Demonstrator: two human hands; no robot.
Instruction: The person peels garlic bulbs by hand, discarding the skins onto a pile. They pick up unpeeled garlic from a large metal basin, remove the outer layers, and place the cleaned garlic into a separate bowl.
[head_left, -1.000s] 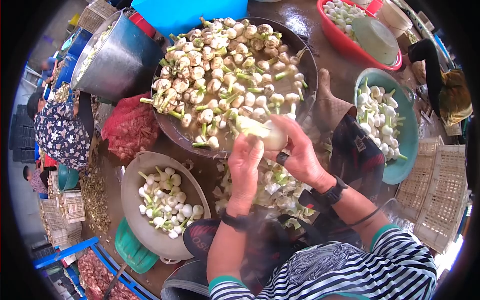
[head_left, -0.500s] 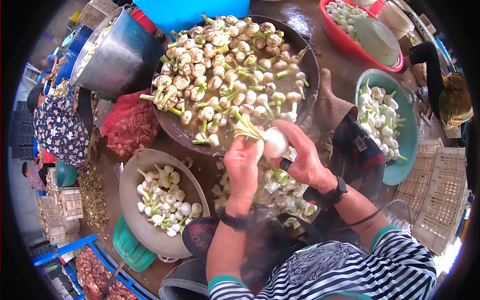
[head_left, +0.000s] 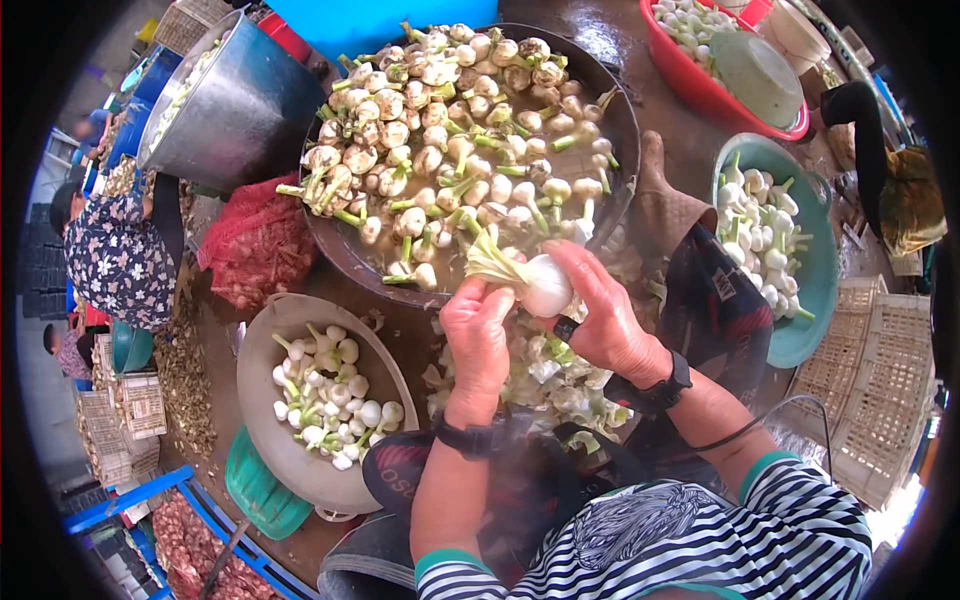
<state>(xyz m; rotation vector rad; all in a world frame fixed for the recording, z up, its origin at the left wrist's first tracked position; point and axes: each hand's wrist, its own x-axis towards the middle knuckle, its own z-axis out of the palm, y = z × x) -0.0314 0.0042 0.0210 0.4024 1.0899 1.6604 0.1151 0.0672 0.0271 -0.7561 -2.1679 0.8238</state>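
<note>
While your right hand (head_left: 612, 325) closes round the white bulb (head_left: 547, 287), your left thumb and fingers pinch the near side of its leafy stalk (head_left: 493, 262). The bulb is raised between both hands, by the dark basin's near edge. It appears light and firm, probably slippery if wet, with fragile skin; the soundest hold is round its widest part. Peelings (head_left: 555, 390) lie below; a grey bowl (head_left: 262, 390) of bulbs stands leftward.

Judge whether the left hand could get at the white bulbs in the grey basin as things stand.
Probably yes: nothing visible covers the white bulbs in the grey basin, though the left hand would likely need to release the held bulb first.
</note>
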